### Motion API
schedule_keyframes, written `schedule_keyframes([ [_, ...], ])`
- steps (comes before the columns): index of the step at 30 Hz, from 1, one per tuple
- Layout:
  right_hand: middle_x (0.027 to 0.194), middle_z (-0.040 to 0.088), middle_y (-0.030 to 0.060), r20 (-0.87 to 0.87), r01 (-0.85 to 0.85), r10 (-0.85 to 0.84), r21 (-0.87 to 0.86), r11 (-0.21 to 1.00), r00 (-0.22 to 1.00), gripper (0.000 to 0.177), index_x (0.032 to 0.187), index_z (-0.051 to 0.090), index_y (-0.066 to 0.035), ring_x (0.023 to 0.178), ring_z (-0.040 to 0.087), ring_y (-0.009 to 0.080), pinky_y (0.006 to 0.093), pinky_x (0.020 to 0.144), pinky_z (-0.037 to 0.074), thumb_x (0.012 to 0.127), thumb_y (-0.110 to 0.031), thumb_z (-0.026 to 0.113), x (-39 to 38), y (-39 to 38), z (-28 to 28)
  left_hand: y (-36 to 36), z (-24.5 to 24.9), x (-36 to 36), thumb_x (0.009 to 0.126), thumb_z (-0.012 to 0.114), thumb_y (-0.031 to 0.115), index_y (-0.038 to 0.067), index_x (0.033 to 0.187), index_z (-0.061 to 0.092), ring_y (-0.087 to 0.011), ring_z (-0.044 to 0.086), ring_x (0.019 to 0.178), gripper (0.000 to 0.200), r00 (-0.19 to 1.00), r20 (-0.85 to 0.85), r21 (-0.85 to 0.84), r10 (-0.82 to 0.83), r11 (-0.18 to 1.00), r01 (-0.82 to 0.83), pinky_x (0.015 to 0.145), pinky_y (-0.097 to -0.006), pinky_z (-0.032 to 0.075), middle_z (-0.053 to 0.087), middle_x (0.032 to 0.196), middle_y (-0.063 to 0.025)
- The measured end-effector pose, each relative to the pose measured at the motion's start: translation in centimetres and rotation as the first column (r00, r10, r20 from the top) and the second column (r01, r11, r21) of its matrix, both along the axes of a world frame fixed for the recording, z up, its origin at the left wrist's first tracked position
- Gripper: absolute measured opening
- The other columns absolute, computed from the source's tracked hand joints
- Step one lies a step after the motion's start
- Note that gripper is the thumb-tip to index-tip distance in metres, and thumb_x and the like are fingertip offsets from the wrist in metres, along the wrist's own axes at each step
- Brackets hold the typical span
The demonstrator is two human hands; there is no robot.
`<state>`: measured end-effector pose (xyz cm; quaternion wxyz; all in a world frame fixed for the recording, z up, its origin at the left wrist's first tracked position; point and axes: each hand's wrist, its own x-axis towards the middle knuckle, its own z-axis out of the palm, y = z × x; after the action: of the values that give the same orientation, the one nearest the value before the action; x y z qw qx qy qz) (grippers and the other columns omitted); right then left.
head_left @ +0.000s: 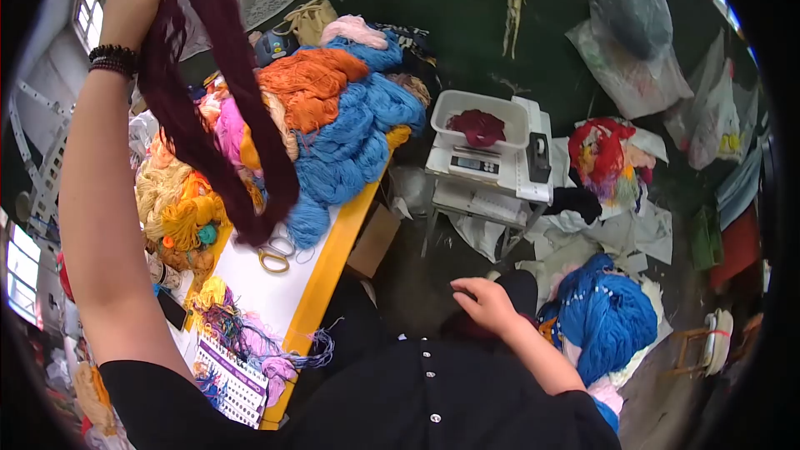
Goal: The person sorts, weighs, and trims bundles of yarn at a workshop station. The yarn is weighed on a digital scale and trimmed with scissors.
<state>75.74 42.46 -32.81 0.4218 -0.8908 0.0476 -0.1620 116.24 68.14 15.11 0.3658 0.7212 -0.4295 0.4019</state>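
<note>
High at the upper left, my left hand (133,4) is closed around a long dark maroon skein of yarn (237,75). The skein hangs down in a loop in front of heaped yarn, and its lower end is just above the scissors (273,260) on the table. In front of my body, my right hand (486,304) is held over my lap, fingers loosely extended and nothing in them. Dark maroon material (467,327) shows beneath that hand, partly hidden.
Orange yarn (312,83) and blue yarn (350,133) are piled on the yellow-edged table (321,279). A white bin (442,121) with maroon yarn sits on a scale (475,164). Blue yarn (596,321) lies in a heap at my right.
</note>
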Motion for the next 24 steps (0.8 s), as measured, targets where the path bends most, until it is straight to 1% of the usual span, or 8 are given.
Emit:
schedule_keyframes([
  [2, 0.097, 0.066, 0.0149, 0.024, -0.001, 0.000, 0.046, 0.999, 1.000, 0.024, 0.101, 0.066, -0.003, 0.093, 0.063, 0.0321, 0.0382, 0.082, 0.050, 0.084, -0.019, 0.063, -0.5, 0.1, 0.8, -1.5, -1.8, -3.9, 0.087, 0.060, 0.034, -0.002, 0.106, 0.065, -0.0169, 0.065, 0.078, 0.041, 0.959, -0.137, 0.444, 0.247, 0.881, -0.164, 0.072, -0.0291, 0.049, 0.071, 0.087, -0.0112],
  [4, 0.099, 0.067, 0.0133, -0.009, 0.003, -0.001, 0.168, 0.986, 1.000, 0.024, 0.104, 0.065, -0.002, 0.092, 0.065, 0.0271, 0.0344, 0.081, 0.051, 0.085, -0.018, 0.064, -1.2, 0.2, 1.9, -2.8, -4.6, -6.2, 0.086, 0.057, 0.034, -0.004, 0.093, 0.065, -0.0208, 0.063, 0.068, 0.039, 0.950, -0.007, 0.534, 0.311, 0.805, -0.259, 0.068, -0.0315, 0.048, 0.067, 0.078, -0.0147],
  [5, 0.100, 0.067, 0.0126, -0.030, 0.011, -0.003, 0.274, 0.962, 1.000, 0.025, 0.105, 0.065, -0.002, 0.092, 0.066, 0.0249, 0.0328, 0.080, 0.051, 0.086, -0.017, 0.064, -1.6, 0.3, 2.4, -3.1, -5.9, -7.3, 0.086, 0.059, 0.026, -0.005, 0.087, 0.066, -0.0098, 0.057, 0.064, 0.032, 0.969, -0.077, 0.567, 0.233, 0.810, -0.150, 0.061, -0.0251, 0.045, 0.064, 0.073, -0.0037],
  [7, 0.100, 0.068, 0.0113, -0.033, 0.023, -0.011, 0.368, 0.929, 0.999, 0.025, 0.107, 0.065, -0.001, 0.092, 0.066, 0.0196, 0.0298, 0.080, 0.051, 0.087, -0.015, 0.064, -2.5, 0.2, 2.5, -3.6, -7.4, -9.9, 0.087, 0.057, 0.025, -0.003, 0.087, 0.066, -0.0115, 0.061, 0.066, 0.029, 0.654, -0.754, 0.301, 0.056, 0.915, 0.268, 0.063, -0.0245, 0.047, 0.067, 0.078, -0.0053],
  [9, 0.100, 0.068, 0.0110, -0.014, 0.018, -0.013, 0.484, 0.875, 1.000, 0.024, 0.107, 0.065, 0.000, 0.093, 0.065, 0.0175, 0.0291, 0.082, 0.051, 0.088, -0.013, 0.063, -3.2, 0.3, 3.6, -3.8, -8.3, -13.5, 0.089, 0.053, 0.019, -0.003, 0.092, 0.065, -0.0149, 0.066, 0.074, 0.025, 0.249, -0.946, -0.033, -0.209, 0.824, 0.566, 0.071, -0.0262, 0.051, 0.070, 0.088, -0.0080],
  [12, 0.100, 0.068, 0.0110, -0.021, 0.042, -0.037, 0.504, 0.862, 0.999, 0.023, 0.107, 0.064, 0.001, 0.092, 0.065, 0.0162, 0.0282, 0.082, 0.051, 0.088, -0.012, 0.062, -3.9, 0.0, 4.8, -4.3, -10.2, -18.2, 0.093, 0.048, 0.018, -0.004, 0.105, 0.061, -0.0185, 0.068, 0.085, 0.028, -0.058, -0.923, -0.356, -0.381, 0.784, 0.509, 0.079, -0.0311, 0.054, 0.069, 0.097, -0.0114],
  [16, 0.099, 0.067, 0.0111, 0.052, 0.021, -0.053, 0.488, 0.873, 0.997, 0.022, 0.106, 0.065, 0.000, 0.088, 0.066, 0.0166, 0.0278, 0.078, 0.052, 0.087, -0.012, 0.063, -3.6, 0.2, 6.3, -5.3, -11.9, -20.4, 0.094, 0.044, 0.018, -0.009, 0.117, 0.051, -0.0277, 0.065, 0.098, 0.037, -0.334, -0.862, -0.506, -0.382, 0.602, 0.618, 0.090, -0.0405, 0.052, 0.064, 0.111, -0.0195],
  [24, 0.093, 0.067, 0.0122, 0.087, -0.066, 0.047, 0.222, 0.973, 0.995, 0.022, 0.103, 0.066, -0.004, 0.084, 0.067, 0.0215, 0.0310, 0.073, 0.053, 0.087, -0.019, 0.063, -0.4, -1.4, 9.2, -6.6, -15.6, -20.5, 0.091, 0.047, 0.024, -0.009, 0.131, 0.039, -0.0309, 0.056, 0.115, 0.053, -0.460, -0.686, -0.683, -0.564, 0.282, 0.673, 0.101, -0.0429, 0.044, 0.052, 0.127, -0.0241],
])
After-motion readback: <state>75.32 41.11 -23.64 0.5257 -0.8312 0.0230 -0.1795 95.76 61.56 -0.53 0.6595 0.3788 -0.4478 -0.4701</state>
